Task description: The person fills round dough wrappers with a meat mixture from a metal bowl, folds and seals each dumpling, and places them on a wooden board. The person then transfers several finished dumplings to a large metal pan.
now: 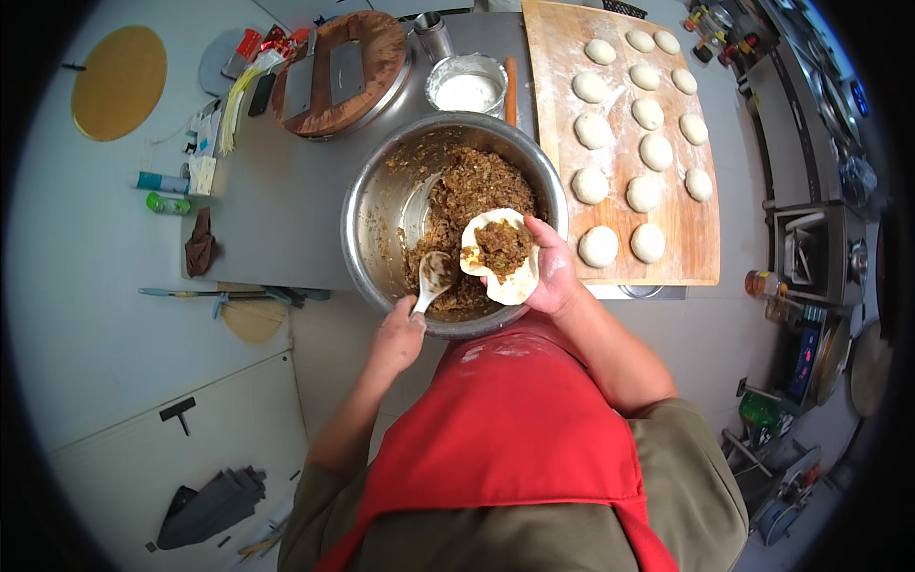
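Observation:
My left hand (397,334) grips the handle of a white spoon (433,280), whose bowl is smeared with brown filling. Across from it, my right hand (556,270) supports a round dough wrapper (520,289) from beneath, its fingers mostly hidden. A mound of minced filling (502,247) sits on the wrapper. Both hands are over the near part of a large steel bowl (361,214). Inside the bowl, more minced filling (480,182) is heaped toward the right, with bits stuck to the left wall.
On the wooden board (686,250) at right lie several floured dough balls (590,186). Behind the bowl are a pot of flour (468,91), a rolling pin (511,93), a steel cup (433,37) and a round wooden chopping block (389,50) with cleavers, all on the steel table (279,207).

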`<state>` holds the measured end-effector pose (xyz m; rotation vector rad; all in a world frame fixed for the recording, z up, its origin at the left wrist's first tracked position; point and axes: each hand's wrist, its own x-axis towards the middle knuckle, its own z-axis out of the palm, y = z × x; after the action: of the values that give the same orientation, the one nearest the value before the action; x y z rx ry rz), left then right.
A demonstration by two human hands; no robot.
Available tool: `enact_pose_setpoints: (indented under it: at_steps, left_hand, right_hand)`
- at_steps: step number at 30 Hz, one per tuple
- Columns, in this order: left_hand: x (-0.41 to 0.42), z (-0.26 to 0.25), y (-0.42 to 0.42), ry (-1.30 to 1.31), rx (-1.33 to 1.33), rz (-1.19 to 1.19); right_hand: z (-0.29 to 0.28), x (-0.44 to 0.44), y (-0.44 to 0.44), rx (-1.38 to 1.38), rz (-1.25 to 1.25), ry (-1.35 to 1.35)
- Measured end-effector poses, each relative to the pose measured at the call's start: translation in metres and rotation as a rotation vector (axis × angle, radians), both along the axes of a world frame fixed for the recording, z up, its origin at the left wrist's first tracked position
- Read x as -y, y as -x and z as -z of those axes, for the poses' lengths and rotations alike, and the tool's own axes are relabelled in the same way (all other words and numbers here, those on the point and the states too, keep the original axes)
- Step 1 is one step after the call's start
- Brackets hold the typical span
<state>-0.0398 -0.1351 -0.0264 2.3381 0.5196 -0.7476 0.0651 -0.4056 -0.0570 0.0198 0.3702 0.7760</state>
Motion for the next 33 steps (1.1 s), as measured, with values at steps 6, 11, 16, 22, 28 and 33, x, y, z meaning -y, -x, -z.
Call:
enact_pose_setpoints:
  at_steps: [6, 11, 16, 22, 28, 33]
  left_hand:
    - [0.019, -0.035, -0.002, -0.255, 0.214, 0.364]
    - [0.034, -0.027, -0.025, 0.477, 0.533, 0.043]
    - [0.033, -0.016, -0.026, 0.528, 0.759, 0.109]
    - [0.03, -0.039, -0.023, 0.421, 0.833, 0.15]
    - [0.025, -0.028, -0.015, 0.39, 0.81, 0.137]
    - [0.029, -0.022, -0.013, 0.514, 0.749, 0.005]
  right_hand:
    - [-0.015, 0.005, 0.011, 0.092, 0.0, 0.064]
    - [-0.02, -0.008, 0.021, 0.067, -0.086, 0.087]
    - [-0.024, -0.019, 0.026, 0.111, -0.118, 0.151]
    - [-0.024, -0.025, 0.029, 0.141, -0.126, 0.212]
    - [-0.031, -0.033, 0.03, 0.075, -0.101, 0.344]
    - [-0.025, -0.033, 0.029, 0.129, -0.142, 0.281]
